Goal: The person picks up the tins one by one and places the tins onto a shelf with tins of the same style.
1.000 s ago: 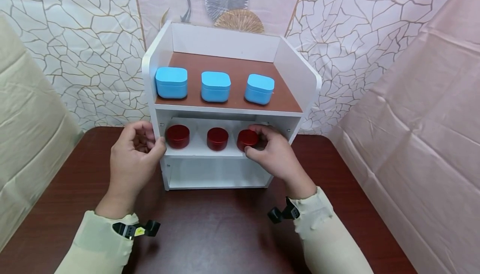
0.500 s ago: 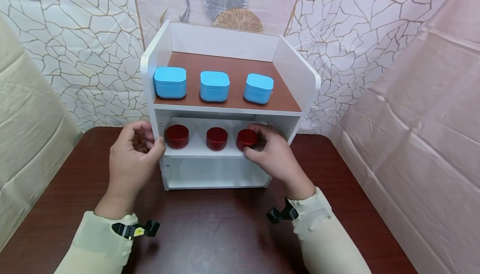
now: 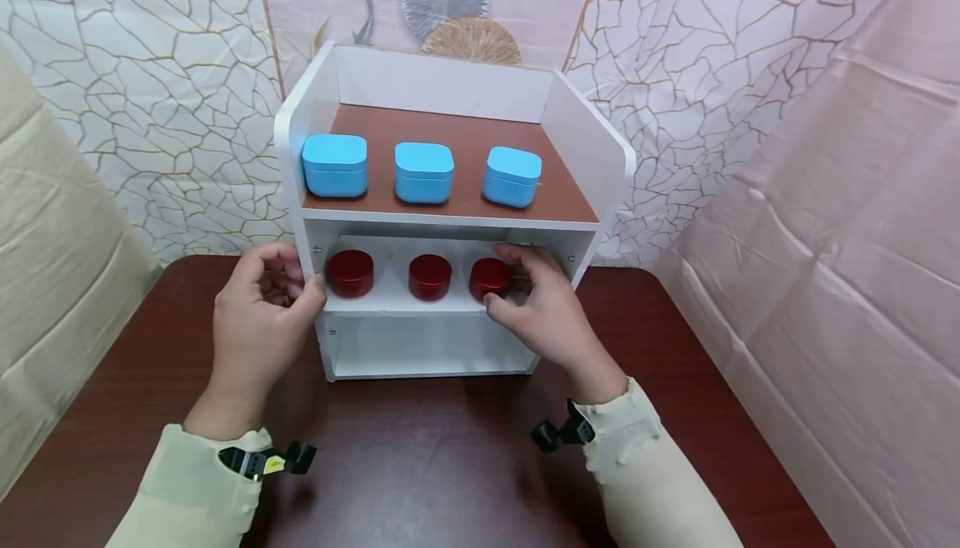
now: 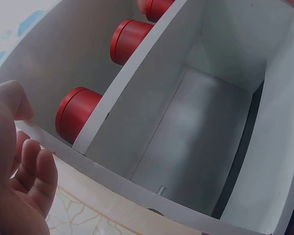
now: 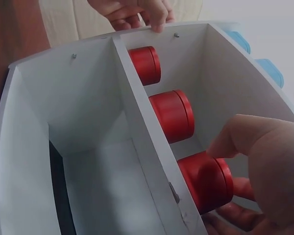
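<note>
Three round red tins stand in a row on the middle shelf of a small white shelf unit (image 3: 435, 348). Around the right tin (image 3: 490, 279), my right hand (image 3: 543, 306) has its thumb and fingers spread loosely, with the thumb tip close to the lid in the right wrist view. Whether the thumb still touches is hard to tell. My left hand (image 3: 258, 315) grips the unit's left side panel, thumb on its front edge and fingers outside, near the left tin (image 3: 350, 273). The middle tin (image 3: 430, 277) stands apart from both hands.
On the brown top shelf (image 3: 442, 123) sit three blue lidded boxes: left (image 3: 335, 166), middle (image 3: 423, 173) and right (image 3: 512, 176). A dark red-brown table (image 3: 420, 465) carries the unit. Patterned wall covering hangs behind it, and pale cloth hangs at both sides.
My right index finger has lifted slightly from the right tin, which stays in place. The left hand keeps its hold on the panel. The head view has shifted a little.
</note>
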Tool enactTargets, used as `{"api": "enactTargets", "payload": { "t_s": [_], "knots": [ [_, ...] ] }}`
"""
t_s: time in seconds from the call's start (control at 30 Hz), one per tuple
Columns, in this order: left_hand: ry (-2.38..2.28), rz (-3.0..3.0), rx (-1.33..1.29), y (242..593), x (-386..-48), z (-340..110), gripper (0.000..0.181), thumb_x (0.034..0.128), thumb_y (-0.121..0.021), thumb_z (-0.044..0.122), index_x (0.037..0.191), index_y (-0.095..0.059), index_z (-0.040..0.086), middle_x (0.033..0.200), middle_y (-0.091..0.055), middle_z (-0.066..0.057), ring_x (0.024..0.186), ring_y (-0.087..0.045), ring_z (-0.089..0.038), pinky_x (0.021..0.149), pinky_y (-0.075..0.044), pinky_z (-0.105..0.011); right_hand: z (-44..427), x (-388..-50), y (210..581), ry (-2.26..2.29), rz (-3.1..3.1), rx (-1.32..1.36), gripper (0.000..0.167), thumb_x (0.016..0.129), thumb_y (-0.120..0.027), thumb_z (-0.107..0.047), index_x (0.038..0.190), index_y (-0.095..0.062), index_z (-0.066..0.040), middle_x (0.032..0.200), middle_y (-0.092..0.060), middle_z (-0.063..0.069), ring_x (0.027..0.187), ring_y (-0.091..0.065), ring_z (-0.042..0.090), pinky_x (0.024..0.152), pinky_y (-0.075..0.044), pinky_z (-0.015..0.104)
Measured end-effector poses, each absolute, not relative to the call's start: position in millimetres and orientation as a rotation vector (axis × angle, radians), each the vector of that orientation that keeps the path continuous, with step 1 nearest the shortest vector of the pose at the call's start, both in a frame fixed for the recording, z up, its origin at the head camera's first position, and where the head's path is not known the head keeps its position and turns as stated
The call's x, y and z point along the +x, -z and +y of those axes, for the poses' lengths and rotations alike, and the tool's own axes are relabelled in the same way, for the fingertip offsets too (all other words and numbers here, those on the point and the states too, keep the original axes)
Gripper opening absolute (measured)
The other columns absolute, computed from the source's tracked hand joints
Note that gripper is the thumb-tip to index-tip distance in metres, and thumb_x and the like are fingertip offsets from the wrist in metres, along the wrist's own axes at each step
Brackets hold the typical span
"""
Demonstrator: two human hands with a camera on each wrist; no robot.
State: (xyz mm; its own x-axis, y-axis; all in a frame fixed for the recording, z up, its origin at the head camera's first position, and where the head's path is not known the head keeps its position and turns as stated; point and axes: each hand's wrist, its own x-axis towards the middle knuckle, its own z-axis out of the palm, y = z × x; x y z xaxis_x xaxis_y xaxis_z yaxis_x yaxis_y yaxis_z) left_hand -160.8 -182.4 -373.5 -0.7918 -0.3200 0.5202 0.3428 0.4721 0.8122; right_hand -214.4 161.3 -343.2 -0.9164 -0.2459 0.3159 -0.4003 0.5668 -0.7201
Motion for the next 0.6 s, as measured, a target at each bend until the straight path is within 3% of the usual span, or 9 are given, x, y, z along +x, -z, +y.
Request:
{"api": "enactTargets", "payload": {
  "t_s": [0.17,0.43,0.6],
  "knots": [
    [1.357,-2.083,-0.017,373.1,-159.9,-183.4,0.038,0.1004,-0.080,0.017,0.136,-0.066,0.012,0.107,-0.065,0.003,0.093,-0.061,-0.014,0.074,-0.050,-0.011,161.1,-210.6,346.3,-1.264,-2.578,0.544,0.065,0.095,-0.085,-0.023,0.154,-0.062,-0.013,0.152,-0.058,0.004,0.137,-0.061,0.025,0.113,-0.061,0.052],
    [1.406,-1.910,-0.094,365.2,-152.1,-179.3,0.042,0.0959,-0.081,0.007,0.135,-0.067,0.004,0.112,-0.064,0.014,0.097,-0.063,-0.014,0.081,-0.053,-0.017,162.7,-199.4,342.9,-1.181,-2.603,0.560,0.065,0.096,-0.085,-0.027,0.156,-0.062,-0.017,0.159,-0.055,0.004,0.143,-0.057,0.026,0.118,-0.057,0.056],
    [1.258,-1.900,-0.265,359.0,-142.8,-170.4,0.034,0.0939,-0.081,0.011,0.126,-0.073,0.001,0.119,-0.069,-0.004,0.106,-0.059,-0.010,0.090,-0.048,-0.020,164.0,-187.2,338.7,-1.052,-2.645,0.607,0.068,0.094,-0.086,-0.030,0.157,-0.060,-0.023,0.163,-0.051,0.002,0.147,-0.052,0.025,0.116,-0.058,0.059]
  ]
}}
